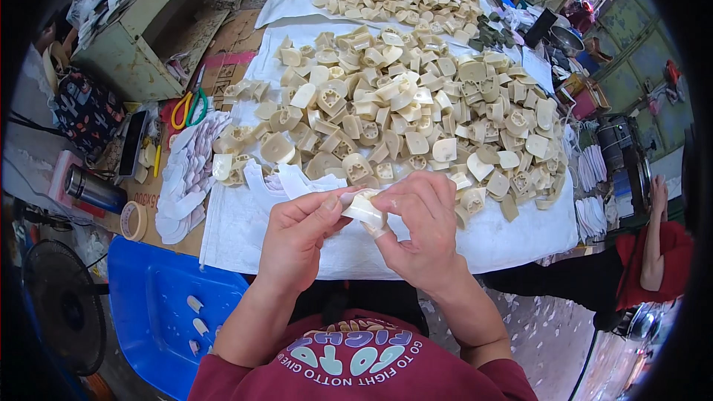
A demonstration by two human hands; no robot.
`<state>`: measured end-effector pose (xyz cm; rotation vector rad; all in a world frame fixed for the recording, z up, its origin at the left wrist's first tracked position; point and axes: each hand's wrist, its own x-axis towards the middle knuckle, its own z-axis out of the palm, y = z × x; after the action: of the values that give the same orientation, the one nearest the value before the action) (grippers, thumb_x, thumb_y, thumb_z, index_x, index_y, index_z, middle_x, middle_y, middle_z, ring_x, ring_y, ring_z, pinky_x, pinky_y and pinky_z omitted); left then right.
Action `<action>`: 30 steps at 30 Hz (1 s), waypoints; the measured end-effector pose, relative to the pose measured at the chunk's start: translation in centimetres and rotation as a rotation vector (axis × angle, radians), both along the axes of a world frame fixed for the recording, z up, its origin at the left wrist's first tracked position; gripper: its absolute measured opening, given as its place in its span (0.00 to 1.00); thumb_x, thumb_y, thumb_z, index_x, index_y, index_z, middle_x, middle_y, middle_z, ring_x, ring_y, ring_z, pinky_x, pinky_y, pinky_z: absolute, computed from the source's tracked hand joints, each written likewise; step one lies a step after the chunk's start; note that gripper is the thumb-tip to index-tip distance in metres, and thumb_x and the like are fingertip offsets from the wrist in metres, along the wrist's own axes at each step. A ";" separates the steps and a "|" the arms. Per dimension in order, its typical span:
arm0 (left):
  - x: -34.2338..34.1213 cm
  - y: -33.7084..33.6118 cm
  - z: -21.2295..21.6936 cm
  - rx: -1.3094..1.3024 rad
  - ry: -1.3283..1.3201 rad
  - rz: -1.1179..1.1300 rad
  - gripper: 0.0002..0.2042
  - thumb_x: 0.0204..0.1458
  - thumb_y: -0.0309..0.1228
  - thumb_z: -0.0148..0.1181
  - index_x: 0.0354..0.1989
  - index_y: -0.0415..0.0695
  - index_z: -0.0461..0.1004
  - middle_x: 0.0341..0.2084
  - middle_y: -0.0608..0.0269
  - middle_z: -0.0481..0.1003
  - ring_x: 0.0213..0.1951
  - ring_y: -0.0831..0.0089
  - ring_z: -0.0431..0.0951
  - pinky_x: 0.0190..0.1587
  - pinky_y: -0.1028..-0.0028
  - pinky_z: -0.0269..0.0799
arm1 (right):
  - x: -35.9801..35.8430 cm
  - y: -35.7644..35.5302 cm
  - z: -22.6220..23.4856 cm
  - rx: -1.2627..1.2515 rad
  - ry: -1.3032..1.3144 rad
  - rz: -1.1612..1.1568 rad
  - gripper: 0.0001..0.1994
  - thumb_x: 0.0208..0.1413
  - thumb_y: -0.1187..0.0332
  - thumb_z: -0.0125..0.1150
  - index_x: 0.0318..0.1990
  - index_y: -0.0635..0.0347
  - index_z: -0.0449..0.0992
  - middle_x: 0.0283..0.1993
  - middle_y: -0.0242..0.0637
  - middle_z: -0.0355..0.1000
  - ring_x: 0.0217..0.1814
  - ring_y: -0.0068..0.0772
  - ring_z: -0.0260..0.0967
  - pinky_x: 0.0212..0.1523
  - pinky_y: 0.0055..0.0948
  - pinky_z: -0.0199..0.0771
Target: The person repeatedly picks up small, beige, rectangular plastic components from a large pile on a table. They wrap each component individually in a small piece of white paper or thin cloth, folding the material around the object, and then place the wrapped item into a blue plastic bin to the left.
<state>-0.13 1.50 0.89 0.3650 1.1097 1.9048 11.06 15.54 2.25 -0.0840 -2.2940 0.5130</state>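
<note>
Close to the table's near edge, a cream shoe heel (363,210) is pinched between my two hands. My left hand (301,230) grips its left end with thumb and fingers. The fingers of my right hand (420,226) press on its top and right side, and a thin white piece shows at that thumb. Just beyond my left hand lie curved white strips (297,180). A large heap of loose cream heels (401,96) spreads past my hands on a white cloth sheet (238,245).
To the left lie stacked white cut pieces (186,171), scissors (190,108), a tape roll (134,220), a phone (133,142) and a flask (93,189). A blue tub (141,312) with several heels stands lower left, beside a fan (63,304). Another person (639,260) is at right.
</note>
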 end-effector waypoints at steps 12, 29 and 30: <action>-2.5 0.1 -1.1 -0.170 0.278 -0.258 0.12 0.56 0.26 0.57 0.48 0.36 0.76 0.36 0.64 0.79 0.33 0.82 0.75 0.37 0.81 0.70 | 0.1 1.7 -1.5 -0.053 -0.084 0.136 0.15 0.32 0.78 0.60 0.34 0.59 0.73 0.32 0.36 0.68 0.40 0.41 0.65 0.43 0.38 0.60; -3.1 0.3 -2.6 0.134 0.145 -0.210 0.12 0.56 0.25 0.56 0.47 0.39 0.77 0.45 0.63 0.75 0.46 0.77 0.72 0.48 0.75 0.68 | -1.1 -0.1 -2.8 -1.167 -0.082 0.222 0.13 0.44 0.70 0.71 0.37 0.60 0.77 0.37 0.32 0.75 0.42 0.22 0.70 0.46 0.25 0.69; -3.1 0.4 -2.6 0.148 0.206 -0.181 0.11 0.55 0.24 0.57 0.46 0.38 0.77 0.45 0.62 0.75 0.46 0.76 0.72 0.48 0.75 0.67 | -1.2 -0.4 -2.6 -1.180 -0.092 0.216 0.12 0.44 0.71 0.71 0.37 0.60 0.77 0.36 0.32 0.75 0.41 0.22 0.71 0.45 0.25 0.69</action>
<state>-3.20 1.85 -1.74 0.7340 1.0307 1.8220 9.82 15.09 -0.35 -0.4320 -1.7807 1.9262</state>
